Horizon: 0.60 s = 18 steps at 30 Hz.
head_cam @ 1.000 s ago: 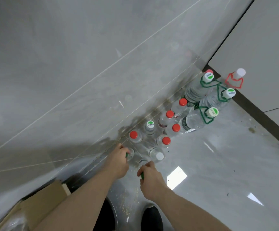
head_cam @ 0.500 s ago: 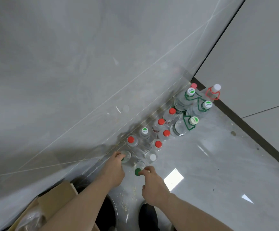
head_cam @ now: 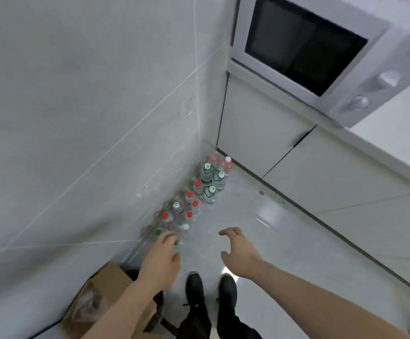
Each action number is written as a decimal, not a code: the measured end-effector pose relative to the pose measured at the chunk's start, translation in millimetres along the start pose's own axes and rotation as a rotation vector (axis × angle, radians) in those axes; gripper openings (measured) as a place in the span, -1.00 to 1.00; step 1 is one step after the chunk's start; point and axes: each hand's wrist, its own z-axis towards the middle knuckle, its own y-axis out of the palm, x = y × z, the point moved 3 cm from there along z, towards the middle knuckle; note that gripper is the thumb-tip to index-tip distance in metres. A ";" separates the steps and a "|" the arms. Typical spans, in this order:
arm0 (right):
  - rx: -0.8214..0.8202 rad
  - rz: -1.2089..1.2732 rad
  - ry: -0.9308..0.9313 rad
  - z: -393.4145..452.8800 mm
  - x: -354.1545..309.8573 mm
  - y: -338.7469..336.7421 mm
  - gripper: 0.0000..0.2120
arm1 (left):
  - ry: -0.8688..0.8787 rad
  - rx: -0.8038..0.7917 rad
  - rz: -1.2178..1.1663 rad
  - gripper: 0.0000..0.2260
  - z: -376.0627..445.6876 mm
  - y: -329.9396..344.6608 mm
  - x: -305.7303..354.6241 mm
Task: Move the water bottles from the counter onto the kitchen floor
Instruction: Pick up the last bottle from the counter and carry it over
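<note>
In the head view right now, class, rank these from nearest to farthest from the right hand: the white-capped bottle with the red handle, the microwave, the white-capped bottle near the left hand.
1. White-capped bottle, just left of the right hand.
2. Red-handled bottle, in the far corner.
3. Microwave, up on the counter.

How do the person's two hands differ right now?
The left hand hangs over the near end of the bottle row by the wall, fingers curled downward; whether it touches a bottle is unclear. The right hand is spread open over bare floor, apart from the bottles. Both are bare and grip nothing visibly.
</note>
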 end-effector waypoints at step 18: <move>0.848 0.626 0.268 -418.9 130.6 -70.5 -0.53 | 0.942 -0.213 0.297 -0.60 -197.9 -0.2 347.4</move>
